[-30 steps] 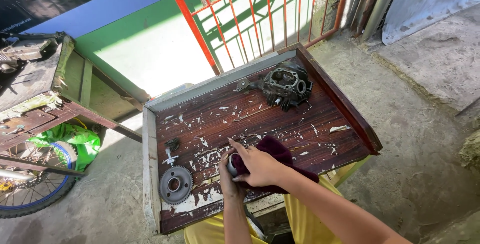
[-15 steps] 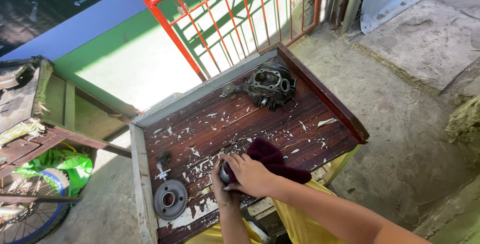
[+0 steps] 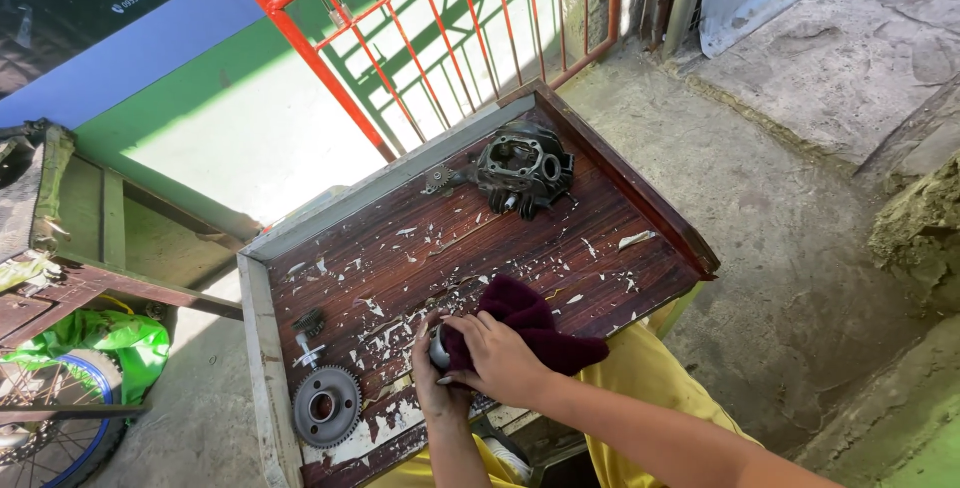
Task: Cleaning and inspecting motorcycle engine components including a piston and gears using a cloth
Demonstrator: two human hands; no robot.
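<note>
Hands meet at the near edge of a worn, paint-flecked wooden tray (image 3: 620, 183): the left hand (image 3: 432, 388) grips a small round metal part (image 3: 438, 346), the right hand (image 3: 497, 356) presses a dark maroon cloth (image 3: 535, 323) against it. Wiping appears underway; a toothed gear (image 3: 325, 406) and dark engine cylinder head (image 3: 522, 168) lie apart, untouched.

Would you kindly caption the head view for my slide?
Both hands wipe a metal part with a maroon rag on a worn wooden table.
</note>
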